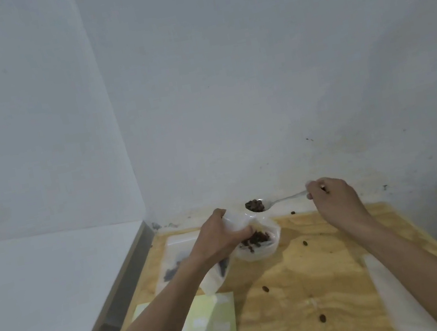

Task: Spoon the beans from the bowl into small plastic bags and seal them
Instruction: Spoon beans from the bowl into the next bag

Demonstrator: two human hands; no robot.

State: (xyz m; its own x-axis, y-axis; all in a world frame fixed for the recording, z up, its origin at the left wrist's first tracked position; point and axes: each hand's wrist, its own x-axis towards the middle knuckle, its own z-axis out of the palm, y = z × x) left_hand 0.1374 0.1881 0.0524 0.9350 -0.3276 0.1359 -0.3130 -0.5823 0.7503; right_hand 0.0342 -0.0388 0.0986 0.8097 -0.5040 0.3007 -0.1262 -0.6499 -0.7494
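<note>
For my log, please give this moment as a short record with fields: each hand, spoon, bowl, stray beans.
left hand: grips the plastic bag beside the bowl
right hand: holds the spoon handle
spoon: loaded with beans, raised behind the bowl
bowl: clear, beans inside, on the wooden table
stray beans: several scattered on the table
</note>
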